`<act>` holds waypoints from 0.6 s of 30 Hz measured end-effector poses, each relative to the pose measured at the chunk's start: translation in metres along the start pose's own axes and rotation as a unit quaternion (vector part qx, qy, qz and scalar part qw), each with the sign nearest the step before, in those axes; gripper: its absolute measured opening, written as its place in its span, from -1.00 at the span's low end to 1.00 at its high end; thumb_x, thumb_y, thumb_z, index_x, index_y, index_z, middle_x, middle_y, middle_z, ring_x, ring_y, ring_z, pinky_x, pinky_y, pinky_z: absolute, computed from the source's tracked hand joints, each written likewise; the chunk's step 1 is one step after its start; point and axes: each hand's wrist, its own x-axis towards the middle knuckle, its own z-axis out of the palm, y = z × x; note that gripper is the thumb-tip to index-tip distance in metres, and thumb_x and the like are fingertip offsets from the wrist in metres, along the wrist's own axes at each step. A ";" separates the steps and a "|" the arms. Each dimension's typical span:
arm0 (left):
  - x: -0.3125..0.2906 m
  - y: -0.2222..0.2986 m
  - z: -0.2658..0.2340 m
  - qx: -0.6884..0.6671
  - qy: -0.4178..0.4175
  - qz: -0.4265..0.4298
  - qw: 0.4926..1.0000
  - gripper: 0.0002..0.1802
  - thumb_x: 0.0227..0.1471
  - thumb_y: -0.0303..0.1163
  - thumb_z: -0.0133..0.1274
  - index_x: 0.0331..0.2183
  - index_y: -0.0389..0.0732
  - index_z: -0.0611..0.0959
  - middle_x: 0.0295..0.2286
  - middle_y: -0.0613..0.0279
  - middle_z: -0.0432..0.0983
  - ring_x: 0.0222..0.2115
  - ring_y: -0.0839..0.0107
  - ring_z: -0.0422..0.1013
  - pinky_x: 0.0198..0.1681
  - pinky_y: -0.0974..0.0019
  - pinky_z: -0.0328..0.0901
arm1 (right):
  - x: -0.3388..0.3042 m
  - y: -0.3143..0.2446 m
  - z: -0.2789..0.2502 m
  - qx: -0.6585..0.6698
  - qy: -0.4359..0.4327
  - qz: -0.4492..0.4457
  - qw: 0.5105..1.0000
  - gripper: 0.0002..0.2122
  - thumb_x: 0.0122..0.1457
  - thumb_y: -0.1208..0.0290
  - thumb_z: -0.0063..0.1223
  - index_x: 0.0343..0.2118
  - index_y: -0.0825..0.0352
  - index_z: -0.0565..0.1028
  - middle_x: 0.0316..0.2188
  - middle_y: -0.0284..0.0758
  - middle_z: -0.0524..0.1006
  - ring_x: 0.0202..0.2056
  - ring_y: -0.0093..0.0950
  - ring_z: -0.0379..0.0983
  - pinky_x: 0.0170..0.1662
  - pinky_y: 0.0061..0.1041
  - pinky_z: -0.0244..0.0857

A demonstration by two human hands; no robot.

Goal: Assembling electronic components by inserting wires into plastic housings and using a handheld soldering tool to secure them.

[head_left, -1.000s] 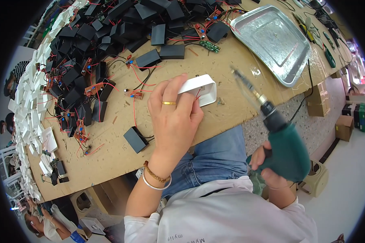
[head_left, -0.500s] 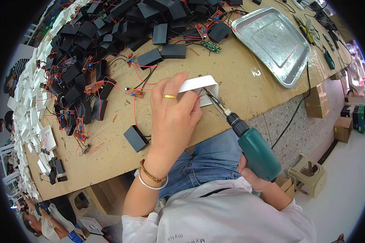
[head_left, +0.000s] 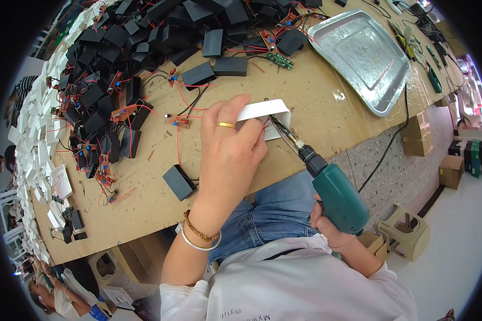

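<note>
My left hand [head_left: 226, 152] grips a white plastic casing [head_left: 263, 108], open on the side toward the tool, just above the table. A bit of red wire shows inside it. My right hand [head_left: 331, 229] is wrapped round the handle of a green pistol-shaped soldering gun [head_left: 340, 197]. Its metal tip points up and left and reaches into the casing's opening; whether it touches anything there I cannot tell. A small orange circuit board [head_left: 180, 122] with red wires lies left of my left hand. Below that, a black box [head_left: 179, 183] sits near the table edge.
Many black boxes [head_left: 198, 74] with wires and boards are heaped across the back left. White casings [head_left: 35, 155] pile up along the far left. A metal tray [head_left: 365, 51] lies at the right, with pliers [head_left: 407, 47] beyond. A stool [head_left: 404, 232] stands on the floor.
The soldering gun and my right hand have shifted very slightly left and up. My left hand keeps the same hold on the casing.
</note>
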 end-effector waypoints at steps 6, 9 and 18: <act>0.000 0.000 0.000 -0.003 0.000 0.001 1.000 -0.84 -0.24 -0.58 0.15 -0.48 -0.30 0.53 -0.12 0.06 0.34 -0.13 -0.01 0.23 -0.10 0.09 0.24 | 0.002 0.003 0.002 -0.023 0.003 -0.048 0.999 -0.53 0.04 0.30 0.18 -0.04 0.42 0.31 -0.53 -0.33 0.38 -0.51 -0.52 0.34 -0.44 -0.54 0.28; 0.000 0.000 0.000 -0.004 0.000 0.002 1.000 -0.84 -0.25 -0.58 0.14 -0.48 -0.31 0.52 -0.12 0.06 0.34 -0.13 -0.01 0.23 -0.11 0.09 0.24 | 0.002 -0.003 0.004 0.015 0.014 -0.042 0.999 -0.58 0.05 0.30 0.17 -0.10 0.42 0.32 -0.54 -0.32 0.38 -0.52 -0.52 0.34 -0.44 -0.55 0.29; 0.001 0.000 0.000 -0.001 0.001 0.006 1.000 -0.84 -0.25 -0.59 0.14 -0.48 -0.31 0.52 -0.13 0.06 0.34 -0.14 0.00 0.24 -0.11 0.10 0.24 | 0.000 -0.004 0.006 0.054 0.014 -0.030 0.998 -0.54 0.05 0.27 0.17 -0.06 0.41 0.30 -0.53 -0.33 0.36 -0.52 -0.53 0.33 -0.44 -0.55 0.28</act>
